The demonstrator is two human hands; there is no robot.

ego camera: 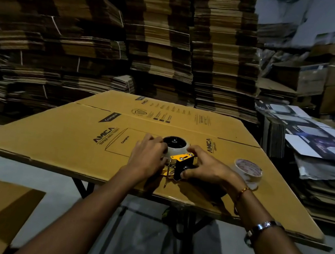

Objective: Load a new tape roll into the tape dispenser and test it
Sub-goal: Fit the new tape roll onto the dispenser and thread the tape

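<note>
Head view: one tape dispenser [181,161], yellow and black, lay mid-worktop on flattened cardboard sheet [68,144]. Two tape rolls counted: one white roll [177,148] sat on dispenser hub, one spare roll [248,171] stood just right of right hand. Left hand [147,156] had fingers curled against mounted roll. Right hand [206,167] had fingers closed around dispenser body. One wristwatch [262,228] on right arm.
</note>
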